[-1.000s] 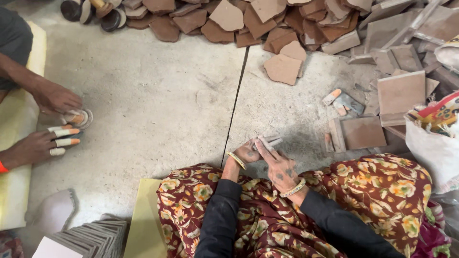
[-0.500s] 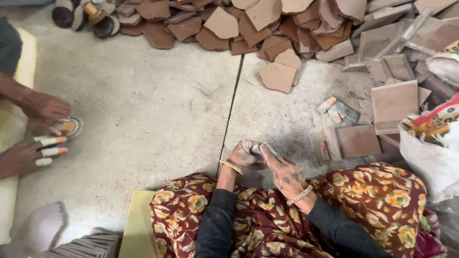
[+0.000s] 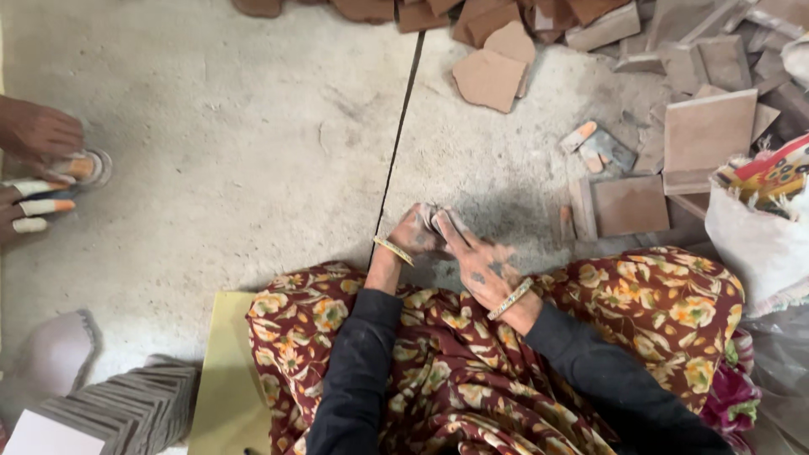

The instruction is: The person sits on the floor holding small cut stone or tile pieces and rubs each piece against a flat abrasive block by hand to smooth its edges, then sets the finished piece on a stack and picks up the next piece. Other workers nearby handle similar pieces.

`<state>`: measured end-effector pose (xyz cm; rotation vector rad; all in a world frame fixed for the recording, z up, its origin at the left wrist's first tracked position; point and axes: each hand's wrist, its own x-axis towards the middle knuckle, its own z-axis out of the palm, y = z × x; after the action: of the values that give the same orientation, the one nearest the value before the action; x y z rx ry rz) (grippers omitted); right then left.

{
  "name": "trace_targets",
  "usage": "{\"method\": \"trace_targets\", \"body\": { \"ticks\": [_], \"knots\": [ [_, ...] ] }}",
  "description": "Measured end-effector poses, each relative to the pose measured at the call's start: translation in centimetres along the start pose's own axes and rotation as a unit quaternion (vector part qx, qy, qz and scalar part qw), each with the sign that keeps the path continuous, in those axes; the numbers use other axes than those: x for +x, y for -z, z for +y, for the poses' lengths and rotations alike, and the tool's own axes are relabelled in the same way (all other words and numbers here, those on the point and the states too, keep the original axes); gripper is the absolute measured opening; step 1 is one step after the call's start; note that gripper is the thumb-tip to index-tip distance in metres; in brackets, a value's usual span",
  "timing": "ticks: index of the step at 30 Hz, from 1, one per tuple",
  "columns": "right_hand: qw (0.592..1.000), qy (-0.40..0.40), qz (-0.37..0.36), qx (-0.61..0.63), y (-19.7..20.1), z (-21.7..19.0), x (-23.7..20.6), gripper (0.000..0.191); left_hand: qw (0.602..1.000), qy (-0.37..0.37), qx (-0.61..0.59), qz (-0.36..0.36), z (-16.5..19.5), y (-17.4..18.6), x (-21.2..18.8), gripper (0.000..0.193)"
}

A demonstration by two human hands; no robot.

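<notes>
- My left hand (image 3: 415,236) and right hand (image 3: 482,263) are pressed close together just past my knees, at about six o'clock on the concrete floor (image 3: 253,152); both pinch a small grey piece (image 3: 437,217) between the fingertips; I cannot tell what the piece is.
- Since a second ago the view has dipped and closed in; the hands sat a little apart then, and now they meet around the piece, so the work has settled into a tight two-handed grip low over the floor.
- At two o'clock lies a square tile (image 3: 706,131) with another flat tile (image 3: 630,205) nearer me; broken brown shards (image 3: 489,77) sit at twelve.
- At nine o'clock another person's hand with taped fingers (image 3: 34,209) rests by a small round object; it has barely moved.
- A stack of thin tiles (image 3: 126,409) stands at seven o'clock; a white sack (image 3: 758,244) at three.
</notes>
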<state>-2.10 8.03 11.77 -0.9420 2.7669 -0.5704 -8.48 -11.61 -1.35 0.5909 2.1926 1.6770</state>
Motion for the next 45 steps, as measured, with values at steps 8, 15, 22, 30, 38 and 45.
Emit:
{"method": "trace_targets", "body": {
  "ticks": [8, 15, 22, 30, 38, 45],
  "knots": [
    [0.986, 0.099, 0.029, -0.128, -0.7, 3.7, -1.0, 0.078, 0.996, 0.049, -0.057, 0.041, 5.4, 1.5, -1.2, 0.024],
    [0.986, 0.116, 0.097, -0.07, -3.1, 4.7, 0.1, 0.057, 0.995, -0.038, -0.094, 0.011, 1.6, 0.6, -0.4, 0.033],
    [0.98, 0.121, 0.144, -0.065, -2.8, 3.2, 3.1, 0.056, 0.982, -0.001, -0.178, 0.061, -2.5, -0.1, -0.5, 0.016],
    [0.985, 0.141, 0.096, -0.031, -1.1, 4.2, 0.9, 0.058, 0.992, 0.062, -0.093, 0.063, 2.3, 1.4, -0.6, 0.031],
    [0.982, 0.158, 0.105, 0.024, -0.4, 1.2, 5.3, 0.058, 0.968, -0.016, -0.21, 0.135, -4.9, -1.3, -0.8, 0.072],
    [0.989, 0.119, 0.056, -0.069, 0.9, 2.7, 3.5, 0.061, 0.963, -0.165, -0.03, 0.212, -4.6, -1.5, 0.3, 0.074]
  ]
}}
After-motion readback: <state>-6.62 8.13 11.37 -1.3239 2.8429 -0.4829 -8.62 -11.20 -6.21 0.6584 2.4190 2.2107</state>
